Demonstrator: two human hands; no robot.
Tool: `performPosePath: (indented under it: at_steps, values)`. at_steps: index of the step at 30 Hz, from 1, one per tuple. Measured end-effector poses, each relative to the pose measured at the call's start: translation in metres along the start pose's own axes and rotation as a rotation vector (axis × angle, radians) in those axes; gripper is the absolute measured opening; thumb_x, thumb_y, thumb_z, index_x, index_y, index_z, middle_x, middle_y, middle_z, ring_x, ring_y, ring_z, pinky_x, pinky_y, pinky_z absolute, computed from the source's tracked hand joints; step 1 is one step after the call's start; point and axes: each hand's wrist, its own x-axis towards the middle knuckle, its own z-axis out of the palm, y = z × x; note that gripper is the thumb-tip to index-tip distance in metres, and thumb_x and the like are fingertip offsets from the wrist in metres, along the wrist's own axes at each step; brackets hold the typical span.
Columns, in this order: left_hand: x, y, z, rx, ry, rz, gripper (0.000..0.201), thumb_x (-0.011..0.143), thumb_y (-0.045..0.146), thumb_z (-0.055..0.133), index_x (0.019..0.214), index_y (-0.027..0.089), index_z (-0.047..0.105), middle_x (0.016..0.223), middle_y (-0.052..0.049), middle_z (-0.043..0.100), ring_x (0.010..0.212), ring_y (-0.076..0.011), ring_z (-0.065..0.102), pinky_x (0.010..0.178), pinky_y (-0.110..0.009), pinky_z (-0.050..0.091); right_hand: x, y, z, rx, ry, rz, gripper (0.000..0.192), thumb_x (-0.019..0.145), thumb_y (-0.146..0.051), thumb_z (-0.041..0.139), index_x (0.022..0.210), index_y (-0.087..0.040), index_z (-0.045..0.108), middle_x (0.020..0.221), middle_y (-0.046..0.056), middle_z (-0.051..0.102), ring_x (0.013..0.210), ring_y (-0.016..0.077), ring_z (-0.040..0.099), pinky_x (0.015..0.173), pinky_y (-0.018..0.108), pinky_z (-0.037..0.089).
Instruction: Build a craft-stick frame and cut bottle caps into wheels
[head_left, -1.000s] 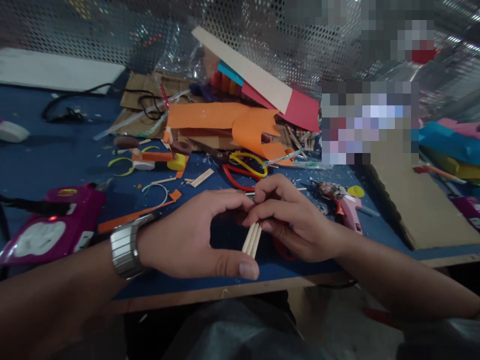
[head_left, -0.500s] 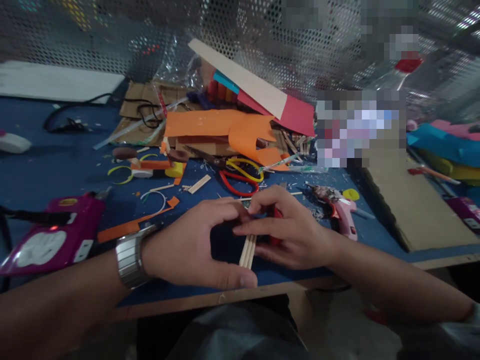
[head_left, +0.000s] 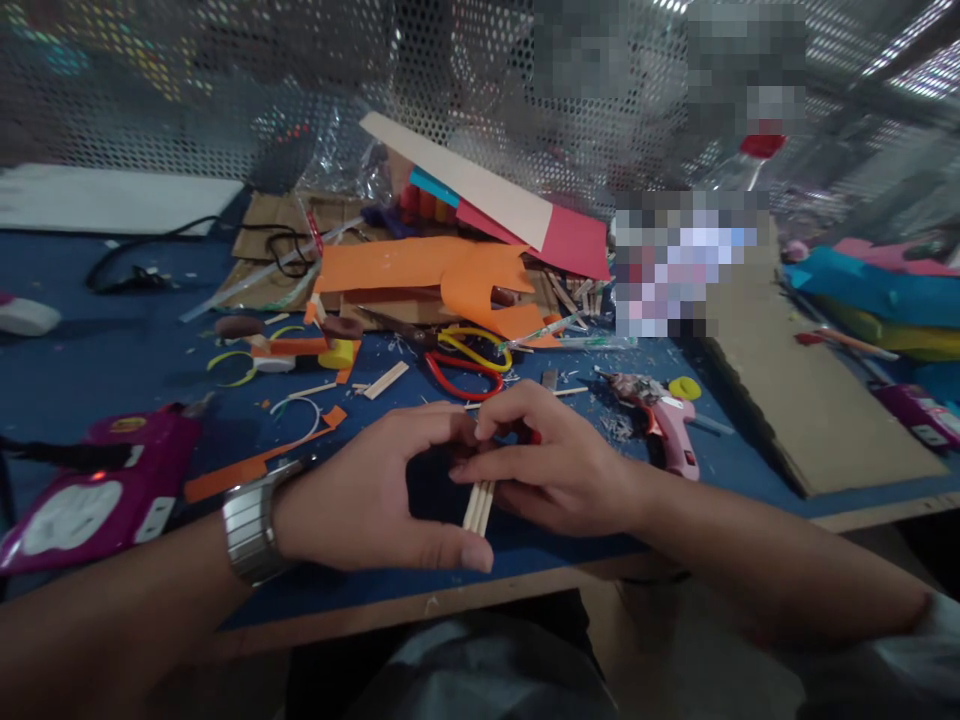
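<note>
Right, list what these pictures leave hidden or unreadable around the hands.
Head view only:
- Wooden sticks: their far ends are covered by the right hand and left hand, so their count and length stay unclear.
- Red object: only a sliver shows between the right hand's fingers.
- Pixelated patches: blurred, contents unreadable.
- Purple glue gun: cut off by the left edge.

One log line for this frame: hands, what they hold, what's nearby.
left hand: steadies wooden sticks | right hand: pinches same sticks | nearby: pink glue gun, scissors | surface: blue table

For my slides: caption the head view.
Both hands pinch wooden sticks together above a cluttered blue table.
</note>
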Motion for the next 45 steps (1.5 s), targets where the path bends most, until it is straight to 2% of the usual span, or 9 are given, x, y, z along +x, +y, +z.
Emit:
performPosePath:
  at_steps: [5,8,14,21,24,28,32,37,45]
  values:
    - [-0.001,-0.002,0.003,-0.084,-0.005,-0.061,0.067,0.073,0.064,0.099,0.118,0.020,0.075,0.119,-0.007,0.077,0.106,-0.0277,0.073,0.095,-0.037,0.060,0.000,0.000,-0.001,-0.069,0.034,-0.014,0.019,0.103,-0.011,0.070,0.115,-0.022,0.080,0.118,0.009,0.067,0.113,0.0212,0.069,0.100,0.040,0.061]
    - [-0.003,-0.002,0.003,-0.027,0.027,-0.037,0.064,0.075,0.060,0.099,0.120,0.021,0.075,0.121,-0.008,0.077,0.112,-0.0291,0.073,0.100,-0.040,0.058,0.001,0.000,0.000,-0.084,0.038,-0.012,0.020,0.102,-0.010,0.071,0.116,-0.021,0.081,0.119,0.010,0.067,0.115,0.0218,0.069,0.102,0.040,0.060]
    - [-0.007,0.003,-0.001,0.191,0.111,0.028,0.056,0.077,0.060,0.097,0.107,0.019,0.072,0.104,-0.004,0.072,0.093,-0.0232,0.069,0.087,-0.036,0.056,0.000,0.002,0.007,-0.069,0.072,0.055,0.026,0.103,-0.017,0.073,0.128,-0.023,0.074,0.124,0.011,0.065,0.119,0.0247,0.066,0.099,0.041,0.063]
    - [-0.005,0.001,-0.003,0.371,0.236,0.094,0.058,0.080,0.054,0.096,0.117,0.016,0.072,0.103,-0.006,0.071,0.094,-0.0239,0.067,0.086,-0.037,0.054,-0.001,0.005,0.007,0.002,0.126,0.201,0.048,0.097,-0.018,0.079,0.142,-0.030,0.065,0.128,0.010,0.060,0.118,0.0273,0.065,0.100,0.047,0.063]
    - [-0.005,-0.003,-0.004,0.392,0.312,0.081,0.056,0.083,0.051,0.094,0.121,0.016,0.072,0.106,-0.006,0.071,0.095,-0.0237,0.067,0.087,-0.037,0.054,0.000,0.004,0.006,0.013,0.140,0.238,0.044,0.097,-0.016,0.078,0.139,-0.027,0.067,0.126,0.011,0.061,0.118,0.0278,0.065,0.103,0.048,0.061]
    - [-0.003,-0.007,-0.008,0.411,0.428,0.059,0.063,0.085,0.050,0.094,0.134,0.017,0.072,0.107,-0.005,0.071,0.093,-0.0218,0.067,0.088,-0.035,0.055,0.000,0.002,0.007,0.045,0.156,0.321,0.038,0.100,-0.019,0.075,0.137,-0.026,0.068,0.127,0.012,0.065,0.117,0.0286,0.065,0.089,0.042,0.061]
    - [-0.002,-0.008,-0.009,0.431,0.403,0.109,0.068,0.082,0.055,0.097,0.135,0.020,0.073,0.107,-0.004,0.073,0.093,-0.0216,0.068,0.090,-0.035,0.056,-0.001,0.001,0.009,0.090,0.189,0.346,0.032,0.101,-0.017,0.073,0.131,-0.025,0.066,0.120,0.010,0.070,0.108,0.0261,0.067,0.091,0.041,0.058]
    - [-0.004,-0.009,-0.005,0.431,0.364,0.181,0.073,0.081,0.055,0.098,0.140,0.020,0.072,0.110,-0.005,0.074,0.097,-0.0219,0.069,0.094,-0.035,0.056,-0.001,-0.001,0.006,0.127,0.219,0.408,0.009,0.103,-0.018,0.069,0.110,-0.024,0.067,0.096,0.003,0.070,0.083,0.0187,0.065,0.076,0.033,0.053]
    - [-0.005,-0.008,-0.002,0.418,0.333,0.201,0.072,0.082,0.054,0.098,0.140,0.021,0.072,0.111,-0.005,0.075,0.096,-0.0212,0.069,0.094,-0.035,0.055,0.002,0.000,0.005,0.127,0.205,0.323,0.004,0.102,-0.019,0.074,0.101,-0.021,0.071,0.092,0.002,0.072,0.082,0.0164,0.067,0.077,0.030,0.054]
